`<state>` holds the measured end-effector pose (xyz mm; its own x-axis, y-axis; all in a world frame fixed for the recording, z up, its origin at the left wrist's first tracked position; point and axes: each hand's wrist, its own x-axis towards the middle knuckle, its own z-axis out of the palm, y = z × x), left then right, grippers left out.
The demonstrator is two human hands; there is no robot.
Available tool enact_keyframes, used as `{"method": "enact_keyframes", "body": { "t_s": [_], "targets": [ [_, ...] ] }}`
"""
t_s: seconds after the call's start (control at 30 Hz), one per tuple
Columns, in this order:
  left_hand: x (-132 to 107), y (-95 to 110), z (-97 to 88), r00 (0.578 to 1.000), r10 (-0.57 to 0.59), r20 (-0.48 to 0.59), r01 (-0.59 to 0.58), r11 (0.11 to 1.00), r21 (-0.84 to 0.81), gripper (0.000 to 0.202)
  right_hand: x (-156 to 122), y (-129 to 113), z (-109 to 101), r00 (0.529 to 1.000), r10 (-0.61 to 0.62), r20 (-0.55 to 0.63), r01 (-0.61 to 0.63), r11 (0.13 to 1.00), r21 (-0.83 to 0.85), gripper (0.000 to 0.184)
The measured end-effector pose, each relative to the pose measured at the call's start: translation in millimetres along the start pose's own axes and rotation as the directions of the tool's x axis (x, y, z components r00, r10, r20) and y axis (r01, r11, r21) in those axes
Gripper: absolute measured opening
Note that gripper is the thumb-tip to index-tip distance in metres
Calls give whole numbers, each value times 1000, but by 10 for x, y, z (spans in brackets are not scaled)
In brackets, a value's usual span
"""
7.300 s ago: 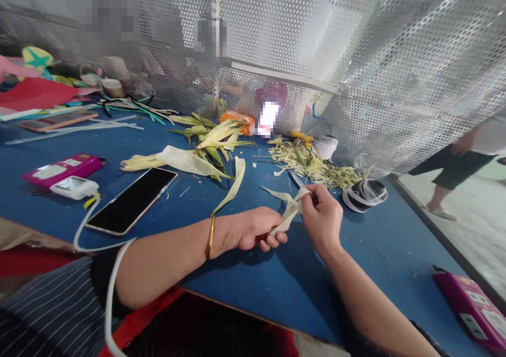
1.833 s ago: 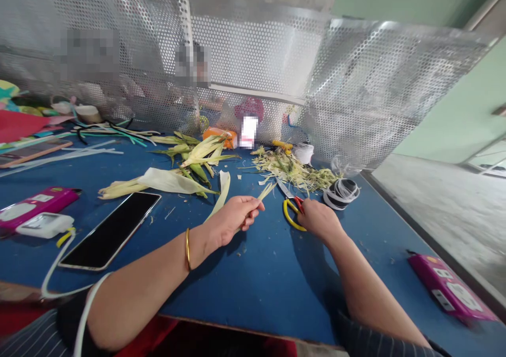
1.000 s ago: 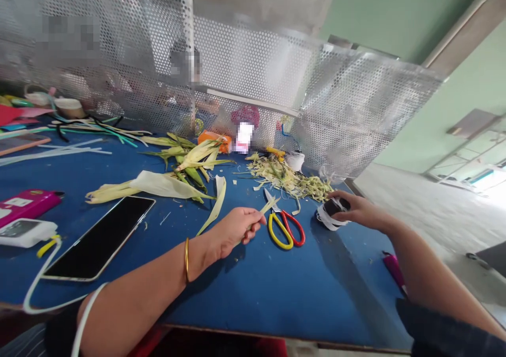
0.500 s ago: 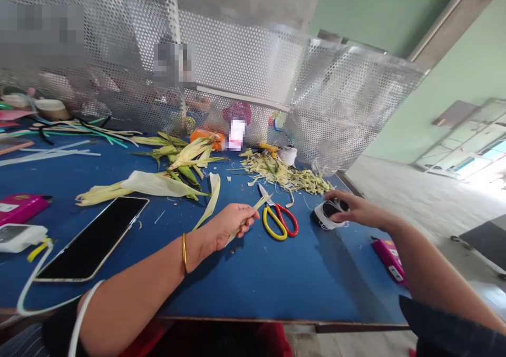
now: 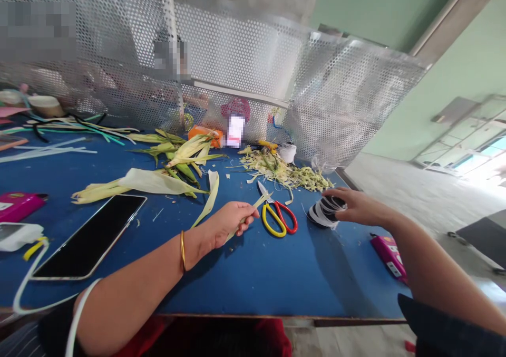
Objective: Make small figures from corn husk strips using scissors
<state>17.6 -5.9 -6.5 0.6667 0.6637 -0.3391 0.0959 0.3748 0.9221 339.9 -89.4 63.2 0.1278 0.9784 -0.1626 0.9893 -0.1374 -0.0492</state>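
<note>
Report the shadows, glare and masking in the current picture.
Head view: a soft, dark shadow lies on the blue tabletop below the bare right hand. Head view: the pale grey floor brightens to washed-out white toward the right edge. Head view: mosaic blocks hide patches at the left of the perforated silver metal screen.

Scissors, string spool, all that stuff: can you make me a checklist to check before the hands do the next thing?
1. Left hand has the husk strip: ok, pinched there.
2. Right hand is on the spool: ok, curled around it.
3. Scissors are out of both hands: ok, lying on the blue table.
4. Loose end of the white strand: cannot tell, too thin to follow.
5. White cable clear of the left arm: not ok, it crosses near the sleeve.
</note>
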Motion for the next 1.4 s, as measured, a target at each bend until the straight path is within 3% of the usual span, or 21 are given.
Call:
{"method": "enact_keyframes", "body": {
  "t_s": [0.17, 0.27, 0.33, 0.4, 0.57, 0.73, 0.83, 0.97, 1.1, 1.17, 1.23, 1.4],
  "targets": [
    [-11, -7, 6, 1000, 3, 4, -3, 1000, 21, 15, 91, 169, 47, 999, -39, 14, 39, 999, -5, 67],
    [-3, -17, 11, 1000, 8, 11, -8, 1000, 24, 15, 132, 146, 168, 982, -72, -176, 65, 997, -48, 55],
    [-1, -21, 12, 1000, 11, 18, -11, 1000, 24, 15, 132, 23, 282, 924, -134, -358, 98, 988, -118, 41],
    [-3, -19, 10, 1000, 8, 17, -9, 1000, 23, 15, 107, -160, 421, 867, -205, -455, 114, 969, -220, 25],
    [-15, -5, 8, 1000, 4, 4, -4, 1000, 14, 15, 3, -484, 764, 851, -373, -369, 131, 832, -539, 15],
    [-31, 1, 33, 1000, 8, 15, -9, 1000, 19, 17, -20, -382, 901, 812, -476, -337, 173, 748, -641, 18],
    [-39, 3, 39, 1000, 12, 17, -12, 1000, 12, 17, -24, -326, 932, 787, -493, -370, 176, 755, -632, 20],
    [-47, 20, 45, 1000, 6, 3, -6, 1000, -3, 18, -70, -363, 1018, 759, -410, -506, 105, 844, -526, 18],
    [-69, 43, 74, 1000, -6, 2, 6, 1000, -3, 19, -125, -436, 1127, 798, -90, -596, -49, 976, -213, 19],
    [-80, 50, 89, 1000, -12, 1, 12, 1000, 3, 20, -147, -468, 1143, 828, 83, -555, -117, 993, -25, 16],
    [-82, 49, 95, 1000, -13, -4, 13, 1000, 12, 19, -150, -503, 1117, 848, 161, -505, -154, 986, 56, 15],
    [-51, 14, 68, 1000, -4, 5, 4, 1000, 19, 16, 46, -597, 973, 923, 193, -333, -245, 962, -123, 22]
  ]
}}
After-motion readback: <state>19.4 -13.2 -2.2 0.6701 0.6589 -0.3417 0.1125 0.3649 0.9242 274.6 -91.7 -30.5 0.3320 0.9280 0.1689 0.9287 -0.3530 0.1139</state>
